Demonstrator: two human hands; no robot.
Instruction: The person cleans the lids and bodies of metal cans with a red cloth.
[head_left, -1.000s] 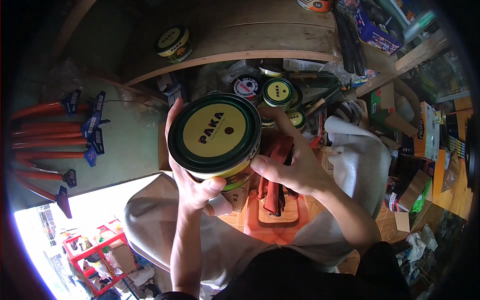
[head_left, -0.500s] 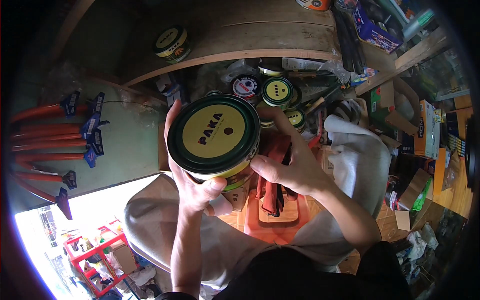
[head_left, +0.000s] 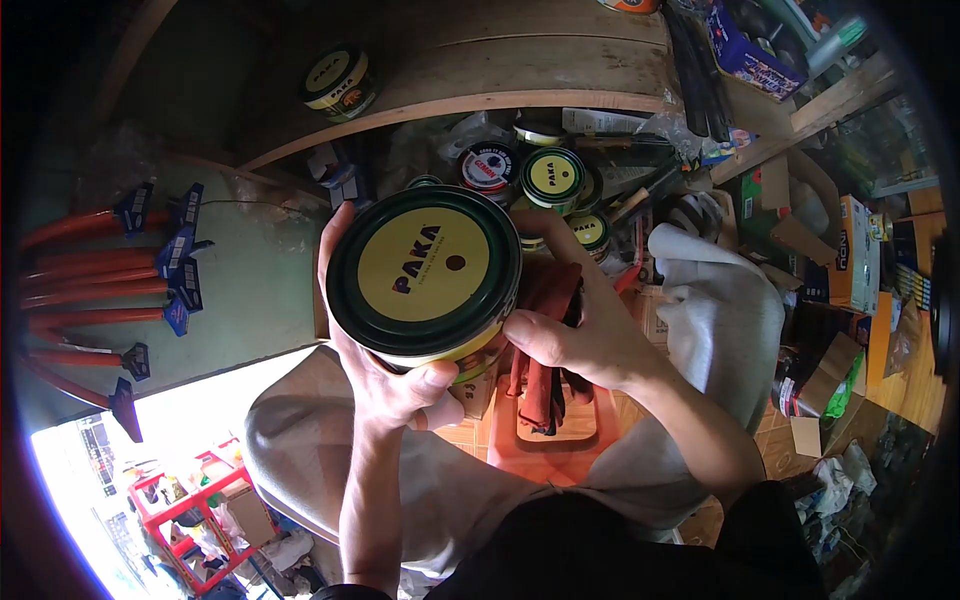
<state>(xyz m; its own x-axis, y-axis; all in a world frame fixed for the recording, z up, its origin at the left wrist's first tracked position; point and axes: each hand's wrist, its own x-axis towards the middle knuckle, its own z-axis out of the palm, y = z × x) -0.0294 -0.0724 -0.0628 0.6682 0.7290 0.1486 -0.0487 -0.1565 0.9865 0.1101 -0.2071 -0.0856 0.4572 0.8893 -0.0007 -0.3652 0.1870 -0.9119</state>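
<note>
A large round can with a dark green rim and a yellow PAKA lid (head_left: 424, 268) is held up in front of me, its lid tilted toward the camera. My left hand (head_left: 375, 375) wraps round its left side, thumb at the lower edge. On the right side my right hand (head_left: 580, 335) grips the same can, with the thumb against its wall. Dark red cloth or gloves (head_left: 540, 385) hang just behind, between the can and my right hand; whether the right fingers touch them I cannot tell.
A wooden shelf (head_left: 480, 75) bears a smaller PAKA can (head_left: 338, 82). More cans (head_left: 553, 177) stand beneath it. Orange-handled tools (head_left: 100, 268) lie at left. An orange stool (head_left: 590, 440) is below, with boxes (head_left: 852, 255) at right.
The can and my left hand have shifted slightly left and a little closer to the camera. Both hands keep their hold.
</note>
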